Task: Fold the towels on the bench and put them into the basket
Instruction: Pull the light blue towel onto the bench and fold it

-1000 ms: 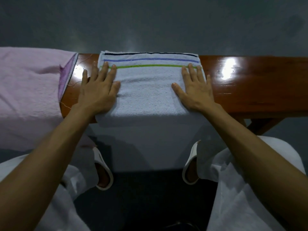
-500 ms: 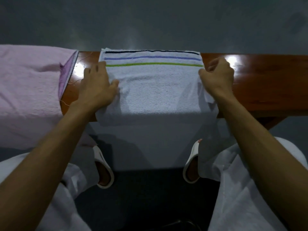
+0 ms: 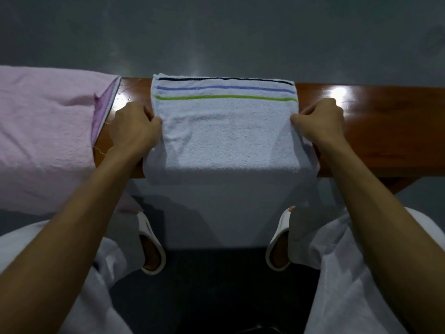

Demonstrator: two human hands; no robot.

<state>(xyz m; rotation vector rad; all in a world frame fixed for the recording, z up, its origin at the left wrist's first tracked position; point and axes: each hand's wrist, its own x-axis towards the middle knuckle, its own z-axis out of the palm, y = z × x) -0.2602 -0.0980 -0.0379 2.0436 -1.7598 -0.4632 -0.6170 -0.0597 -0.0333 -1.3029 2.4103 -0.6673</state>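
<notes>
Towel (image 3: 224,131): white with stripes, lies across bench (image 3: 385,131), front part hangs down toward 6 o'clock | left hand (image 3: 133,131): fingers curled, pinches its 9 o'clock edge | right hand (image 3: 320,124): fingers curled, pinches its 3 o'clock edge | pink towel (image 3: 45,121): on bench at 9 o'clock, near left hand, not touching

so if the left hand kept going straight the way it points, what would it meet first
Likely the striped far corner of the white towel it grips: the left hand angles forward and slightly inward along that edge. It could slide over the bare bench strip beside it; depth is unclear.
</notes>
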